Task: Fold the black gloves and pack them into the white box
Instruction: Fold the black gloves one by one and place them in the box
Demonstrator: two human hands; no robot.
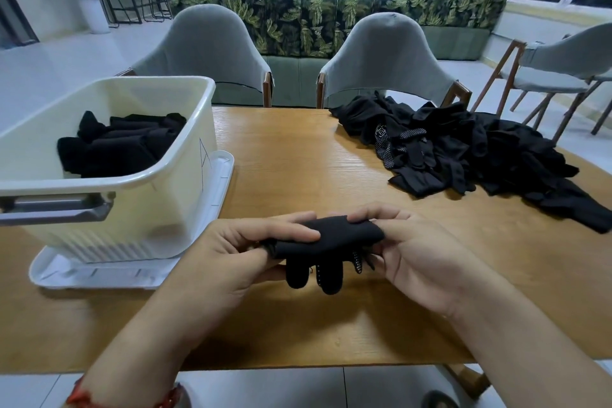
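Note:
A black glove (331,238) is folded over, its dotted fingertips hanging down toward me above the wooden table (298,159). My left hand (238,255) pinches its left end between thumb and fingers. My right hand (414,248) pinches its right end. The white box (185,129) stands at the left on its white lid (218,182), with several folded black gloves (122,142) inside. A loose pile of black gloves (470,149) lies at the right of the table.
Two grey chairs (212,43) stand behind the far table edge, another at the far right. A leaf-patterned sofa (331,16) and two seated people are farther back. The box has a grey handle (56,209) facing me.

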